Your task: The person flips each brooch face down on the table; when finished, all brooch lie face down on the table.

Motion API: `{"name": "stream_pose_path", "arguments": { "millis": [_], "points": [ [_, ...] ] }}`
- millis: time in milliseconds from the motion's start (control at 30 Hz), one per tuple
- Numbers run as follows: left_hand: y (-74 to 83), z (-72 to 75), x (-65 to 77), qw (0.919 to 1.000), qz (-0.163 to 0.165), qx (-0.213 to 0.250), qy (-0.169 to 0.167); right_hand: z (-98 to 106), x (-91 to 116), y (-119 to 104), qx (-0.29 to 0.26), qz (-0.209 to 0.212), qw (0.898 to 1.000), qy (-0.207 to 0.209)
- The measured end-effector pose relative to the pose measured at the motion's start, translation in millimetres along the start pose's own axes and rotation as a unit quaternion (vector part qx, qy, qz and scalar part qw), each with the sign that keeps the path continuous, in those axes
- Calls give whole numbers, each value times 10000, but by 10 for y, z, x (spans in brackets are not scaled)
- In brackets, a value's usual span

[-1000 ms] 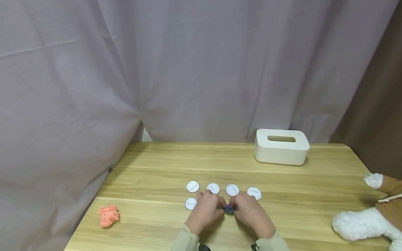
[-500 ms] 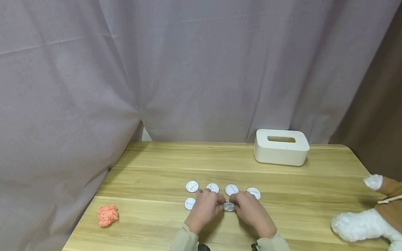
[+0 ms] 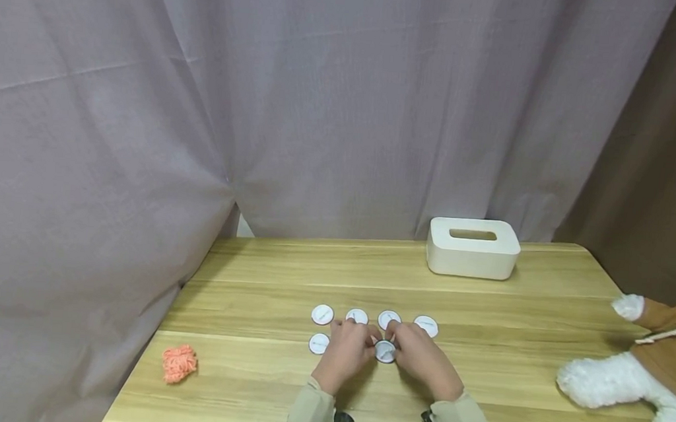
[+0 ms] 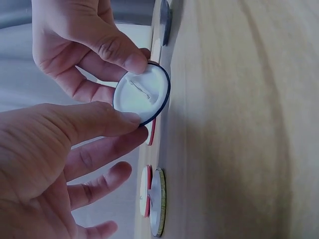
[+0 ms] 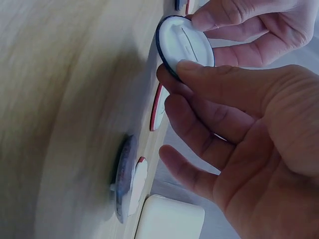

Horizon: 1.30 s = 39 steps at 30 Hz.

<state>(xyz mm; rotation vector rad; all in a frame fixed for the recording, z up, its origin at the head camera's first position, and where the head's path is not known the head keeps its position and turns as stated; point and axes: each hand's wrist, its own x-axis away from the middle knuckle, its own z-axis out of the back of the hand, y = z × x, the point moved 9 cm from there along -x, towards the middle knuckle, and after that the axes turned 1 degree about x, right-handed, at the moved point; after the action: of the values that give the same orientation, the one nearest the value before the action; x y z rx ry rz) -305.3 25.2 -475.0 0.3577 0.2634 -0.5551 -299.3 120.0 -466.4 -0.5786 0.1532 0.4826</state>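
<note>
A round pin-back button badge (image 3: 385,352) is held between both hands, its white back and pin facing up toward the head camera. Its rim looks dark blue in the left wrist view, where the badge (image 4: 142,94) is tilted just off the wood. My left hand (image 3: 347,351) pinches one edge between thumb and index finger; the other fingers are spread loosely. On the opposite edge, my right hand (image 3: 424,358) pinches with thumb and forefinger. The badge's front is hidden. Beyond the hands lies a row of white-backed badges (image 3: 322,314), partly covered by the fingers.
Another badge (image 3: 319,343) lies left of my left hand. In the right wrist view a dark-rimmed badge (image 5: 125,179) sits near the right fingers. A white tissue box (image 3: 473,258) stands at the back, coral yarn (image 3: 179,364) at left, a plush toy (image 3: 653,368) at right.
Between the fingers the badge has turned over: its dark blue patterned front showed first, then a tilted grey-looking back, and now the white back faces up. Both hands stay nearly in place.
</note>
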Motion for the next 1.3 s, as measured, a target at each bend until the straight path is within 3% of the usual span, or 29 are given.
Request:
{"name": "stream_pose_path", "arguments": {
  "millis": [433,700,1000,1300],
  "points": [
    [-41,-47,2,9998,131,56,-103,-55,-17,30,113,-83,9998,137],
    [-56,-61,-2,9996,250,20,-128,-85,-29,53,196,-559,9982,-91],
    [-71,-91,-12,9988,376,-159,-261,-71,-55,15,645,-332,9973,63],
    [-85,-134,4,9977,453,-65,-499,-141,-52,51,880,-335,9954,-178]
  ]
}}
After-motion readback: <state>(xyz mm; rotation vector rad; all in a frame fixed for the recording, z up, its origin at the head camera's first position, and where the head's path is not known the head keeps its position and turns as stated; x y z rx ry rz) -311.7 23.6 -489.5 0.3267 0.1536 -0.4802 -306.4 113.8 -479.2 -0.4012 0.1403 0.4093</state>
